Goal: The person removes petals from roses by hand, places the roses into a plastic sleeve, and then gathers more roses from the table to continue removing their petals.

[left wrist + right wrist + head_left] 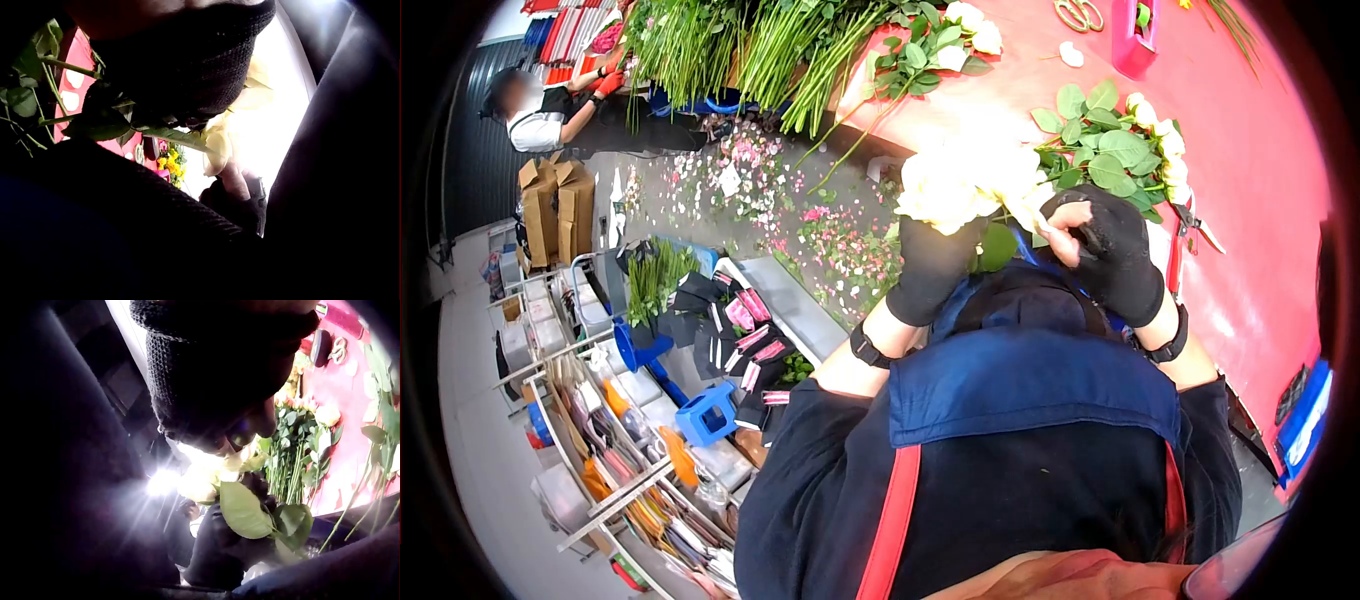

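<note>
Pale cream roses [955,190] are bunched in front of the person's chest, partly washed out by bright light. The black-gloved left hand [940,262] grips them from below; its fingers are largely hidden by the blooms. At the right side of the bunch, the gloved right hand [1100,245] pinches an outer petal between bare fingertips. In the right wrist view, a green leaf [244,509] hangs beneath a rose [199,486] near the right hand [219,394]. The left wrist view shows a rose [217,150] touching a fingertip of the right hand [234,194].
On the red table [1250,200] lie more white roses with leaves [1120,150], red-handled pruners [1185,235], scissors [1079,14] and a pink tape dispenser [1135,40]. Long green stems [800,60] overhang its far edge. Petals litter the floor [760,200]. Another person [550,115] stands at upper left.
</note>
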A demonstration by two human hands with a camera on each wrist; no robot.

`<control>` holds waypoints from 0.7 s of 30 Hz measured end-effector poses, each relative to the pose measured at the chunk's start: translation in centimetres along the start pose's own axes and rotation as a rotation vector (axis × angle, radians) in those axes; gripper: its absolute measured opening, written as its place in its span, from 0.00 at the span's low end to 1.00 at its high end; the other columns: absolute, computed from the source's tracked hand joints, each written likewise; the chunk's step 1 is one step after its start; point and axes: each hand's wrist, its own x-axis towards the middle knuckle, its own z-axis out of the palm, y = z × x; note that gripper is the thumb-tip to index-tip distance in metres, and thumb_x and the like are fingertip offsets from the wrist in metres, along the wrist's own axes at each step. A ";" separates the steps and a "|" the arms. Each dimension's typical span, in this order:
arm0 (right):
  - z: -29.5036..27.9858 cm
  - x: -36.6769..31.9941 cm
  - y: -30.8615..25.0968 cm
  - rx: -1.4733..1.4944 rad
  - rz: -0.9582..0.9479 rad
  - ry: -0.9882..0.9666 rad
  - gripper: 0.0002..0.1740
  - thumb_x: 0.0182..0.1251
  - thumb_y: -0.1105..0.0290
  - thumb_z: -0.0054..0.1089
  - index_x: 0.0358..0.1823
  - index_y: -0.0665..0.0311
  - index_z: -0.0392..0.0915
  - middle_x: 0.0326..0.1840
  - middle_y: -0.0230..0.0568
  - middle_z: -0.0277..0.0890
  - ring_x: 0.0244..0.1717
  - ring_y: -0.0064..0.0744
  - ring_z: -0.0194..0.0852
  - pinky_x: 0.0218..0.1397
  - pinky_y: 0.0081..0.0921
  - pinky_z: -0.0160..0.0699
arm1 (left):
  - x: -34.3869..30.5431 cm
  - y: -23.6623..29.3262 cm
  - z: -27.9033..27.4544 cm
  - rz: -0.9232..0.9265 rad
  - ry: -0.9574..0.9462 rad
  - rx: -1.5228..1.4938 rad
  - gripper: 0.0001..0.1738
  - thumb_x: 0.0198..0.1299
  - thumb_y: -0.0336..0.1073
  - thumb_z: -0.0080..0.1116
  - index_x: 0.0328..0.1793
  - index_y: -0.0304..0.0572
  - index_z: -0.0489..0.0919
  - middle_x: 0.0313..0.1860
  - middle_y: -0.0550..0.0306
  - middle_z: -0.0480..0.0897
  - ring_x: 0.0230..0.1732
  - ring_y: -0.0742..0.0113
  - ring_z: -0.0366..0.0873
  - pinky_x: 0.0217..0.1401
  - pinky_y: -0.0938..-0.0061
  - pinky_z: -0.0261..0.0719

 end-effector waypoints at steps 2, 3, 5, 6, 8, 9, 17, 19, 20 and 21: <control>-0.6 -0.2 -0.2 0.010 0.032 -0.053 0.12 0.55 0.74 0.73 0.36 0.64 0.76 0.32 0.42 0.79 0.29 0.41 0.77 0.33 0.32 0.75 | 0.0 0.0 -0.4 -0.003 -0.001 0.033 0.14 0.60 0.24 0.60 0.52 0.31 0.80 0.46 0.52 0.85 0.44 0.64 0.83 0.48 0.69 0.80; -1.2 0.0 -0.8 -0.014 0.050 -0.100 0.13 0.55 0.73 0.73 0.36 0.64 0.76 0.33 0.42 0.79 0.29 0.41 0.77 0.34 0.32 0.75 | 0.0 0.1 -0.4 -0.031 0.015 -0.011 0.15 0.58 0.25 0.63 0.53 0.32 0.80 0.47 0.52 0.85 0.45 0.64 0.83 0.50 0.69 0.81; -1.7 0.6 -1.3 0.004 0.050 -0.150 0.15 0.54 0.70 0.76 0.38 0.65 0.78 0.34 0.41 0.79 0.30 0.39 0.78 0.35 0.31 0.74 | -0.1 0.6 -0.3 -0.086 0.048 -0.095 0.19 0.54 0.26 0.69 0.53 0.33 0.80 0.48 0.51 0.86 0.47 0.63 0.84 0.53 0.69 0.81; -1.7 0.8 -1.5 0.061 0.069 -0.131 0.15 0.54 0.70 0.76 0.38 0.65 0.79 0.34 0.41 0.79 0.30 0.39 0.78 0.35 0.31 0.74 | -0.2 0.4 -0.4 -0.019 0.051 -0.002 0.19 0.54 0.26 0.69 0.53 0.33 0.80 0.48 0.51 0.85 0.47 0.63 0.84 0.53 0.69 0.81; -1.8 1.1 -1.9 0.169 0.104 -0.091 0.15 0.53 0.70 0.76 0.39 0.65 0.81 0.33 0.40 0.79 0.30 0.37 0.78 0.35 0.29 0.74 | -0.5 -0.4 -0.3 0.119 0.054 0.182 0.19 0.54 0.26 0.69 0.53 0.34 0.80 0.48 0.51 0.85 0.47 0.63 0.84 0.54 0.69 0.81; -1.6 1.1 -2.3 0.154 0.232 -0.047 0.11 0.55 0.71 0.74 0.37 0.66 0.83 0.31 0.40 0.80 0.31 0.34 0.78 0.36 0.28 0.74 | -0.3 -0.5 -0.2 0.197 0.086 0.166 0.19 0.54 0.26 0.70 0.53 0.34 0.80 0.47 0.52 0.85 0.46 0.64 0.84 0.53 0.68 0.81; 1.6 3.0 -1.5 -0.057 0.280 0.035 0.08 0.58 0.69 0.69 0.30 0.66 0.81 0.22 0.44 0.74 0.23 0.38 0.73 0.27 0.31 0.68 | 0.4 0.7 0.1 0.362 0.075 0.197 0.22 0.50 0.24 0.71 0.52 0.37 0.75 0.43 0.53 0.81 0.43 0.61 0.81 0.52 0.68 0.78; 2.4 3.0 -1.1 -0.058 0.217 0.077 0.09 0.58 0.68 0.70 0.27 0.65 0.79 0.22 0.46 0.73 0.23 0.46 0.74 0.26 0.35 0.68 | 0.1 0.6 0.3 0.309 0.120 0.168 0.19 0.52 0.24 0.69 0.50 0.36 0.76 0.42 0.52 0.83 0.41 0.61 0.82 0.51 0.68 0.79; 2.5 2.8 -1.0 -0.075 0.161 0.070 0.09 0.57 0.68 0.70 0.27 0.65 0.80 0.22 0.46 0.73 0.23 0.46 0.74 0.27 0.36 0.68 | 0.0 0.1 0.2 0.290 0.130 0.196 0.18 0.52 0.25 0.69 0.50 0.36 0.77 0.41 0.52 0.83 0.41 0.60 0.82 0.50 0.67 0.79; 2.6 2.5 -1.0 -0.092 0.105 0.064 0.09 0.56 0.68 0.71 0.28 0.64 0.80 0.22 0.46 0.72 0.24 0.47 0.75 0.27 0.37 0.69 | -0.1 -0.4 -0.1 0.271 0.139 0.225 0.17 0.53 0.27 0.68 0.49 0.35 0.78 0.41 0.52 0.84 0.40 0.60 0.82 0.49 0.67 0.80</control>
